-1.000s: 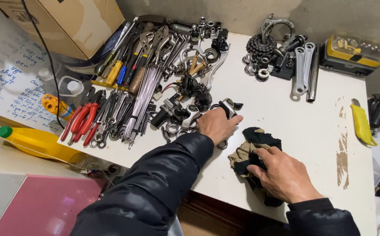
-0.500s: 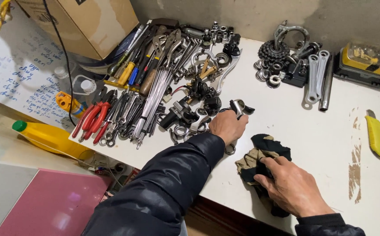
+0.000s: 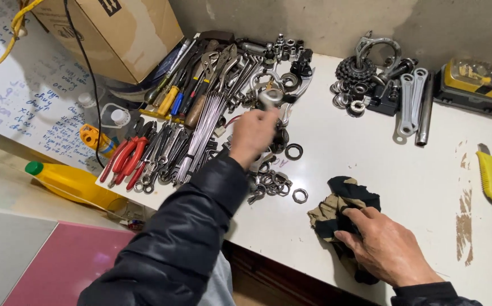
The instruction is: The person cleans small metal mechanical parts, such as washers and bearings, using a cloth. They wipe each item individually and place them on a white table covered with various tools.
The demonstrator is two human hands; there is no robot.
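yellow bottle (image 3: 67,180) with green cap lying left, below the tabletop (image 3: 404,170) edge | cardboard box (image 3: 116,31) at back left, contents hidden | left hand (image 3: 253,135) lifted over the tool pile, grip pinching a small metal part (image 3: 270,97) | right hand (image 3: 386,249) pressing flat on a rag (image 3: 339,207) near the front edge, fingers loosely spread | yellow case (image 3: 472,82) far right, lid closed

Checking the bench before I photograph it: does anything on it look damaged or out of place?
Yes. The white table has brown patches near its right side where the surface coating looks worn or chipped away. A crumpled dark and tan rag lies under the right hand. The tools look crowded but roughly sorted.
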